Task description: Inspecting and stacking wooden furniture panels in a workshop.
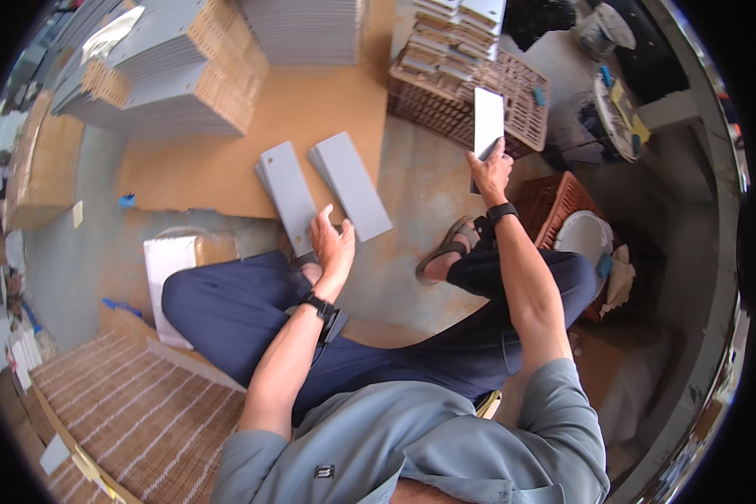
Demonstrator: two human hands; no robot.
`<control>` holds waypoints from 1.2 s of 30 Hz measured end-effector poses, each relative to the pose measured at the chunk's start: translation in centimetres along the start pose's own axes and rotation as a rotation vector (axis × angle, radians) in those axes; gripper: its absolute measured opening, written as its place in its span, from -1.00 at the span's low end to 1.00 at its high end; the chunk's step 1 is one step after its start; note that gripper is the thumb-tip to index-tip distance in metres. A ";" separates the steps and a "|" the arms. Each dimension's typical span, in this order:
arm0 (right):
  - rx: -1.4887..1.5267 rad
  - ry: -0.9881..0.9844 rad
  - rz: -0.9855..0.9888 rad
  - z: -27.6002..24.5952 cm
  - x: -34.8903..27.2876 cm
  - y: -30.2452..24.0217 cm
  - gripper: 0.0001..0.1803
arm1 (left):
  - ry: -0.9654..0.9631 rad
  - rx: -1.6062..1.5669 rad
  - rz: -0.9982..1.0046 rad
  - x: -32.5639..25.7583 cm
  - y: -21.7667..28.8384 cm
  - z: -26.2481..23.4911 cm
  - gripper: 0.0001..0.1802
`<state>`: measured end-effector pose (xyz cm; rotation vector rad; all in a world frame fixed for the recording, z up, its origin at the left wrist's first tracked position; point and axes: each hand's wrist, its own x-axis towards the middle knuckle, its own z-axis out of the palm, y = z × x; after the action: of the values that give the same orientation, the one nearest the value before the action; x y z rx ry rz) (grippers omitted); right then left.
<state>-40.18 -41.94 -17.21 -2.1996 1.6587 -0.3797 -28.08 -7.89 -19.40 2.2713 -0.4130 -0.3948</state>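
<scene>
My right hand (493,172) is closed around the near end of a flat rectangular panel (489,116), whose upper face shines white in the light. It holds the panel up beside the brown plastic crate (433,102). My left hand (334,245) has its fingers apart, at the near ends of two small stacks of grey panels. The left stack (284,186), with small holes in its top panel, lies slightly fanned. The right stack (352,186) lies parallel to it. Whether my left fingertips touch either stack, I cannot tell.
Tall piles of grey panels (164,63) stand on the cardboard sheet (227,172) at the far left. More panels (454,42) fill the brown crate. At the right are an orange-red basket (560,202), a white tub (581,235) and a stained bucket (592,126).
</scene>
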 end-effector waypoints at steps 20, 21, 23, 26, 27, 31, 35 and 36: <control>0.291 -0.213 -0.514 8.1 -18.0 -11.3 -0.06 | 0.244 0.130 -0.283 2.6 -1.2 -4.2 0.10; 0.440 -0.372 -0.519 7.6 -17.4 -11.3 -0.08 | 0.269 0.044 -0.248 2.5 -0.4 -4.4 0.07; 0.592 -0.539 -0.532 6.0 -16.7 -11.9 -0.10 | 0.312 -0.187 -0.017 2.3 -0.3 -3.3 -0.05; 1.170 -1.092 -0.117 4.0 -14.8 -10.7 0.00 | -0.213 -0.993 -0.089 0.3 4.1 -2.0 -0.28; 1.162 -1.078 -0.122 3.0 -14.6 -11.0 0.00 | -0.288 -1.050 -0.044 0.0 4.6 -1.1 -0.29; 1.078 -0.986 -0.049 0.0 -13.9 -10.2 0.02 | -0.577 -1.133 -0.084 -0.8 6.1 -0.3 -0.27; 0.943 -0.753 -0.086 0.1 -12.2 -8.5 0.08 | -0.707 -0.940 -0.030 -0.4 7.1 0.4 -0.27; 0.819 -0.489 -0.230 0.5 -11.1 -8.2 0.05 | -0.657 -0.940 0.015 -0.8 7.1 1.2 -0.32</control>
<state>-35.89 -29.20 -14.09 -1.6602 0.7849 -0.4344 -30.44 -12.91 -14.79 1.1872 -0.4381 -1.0742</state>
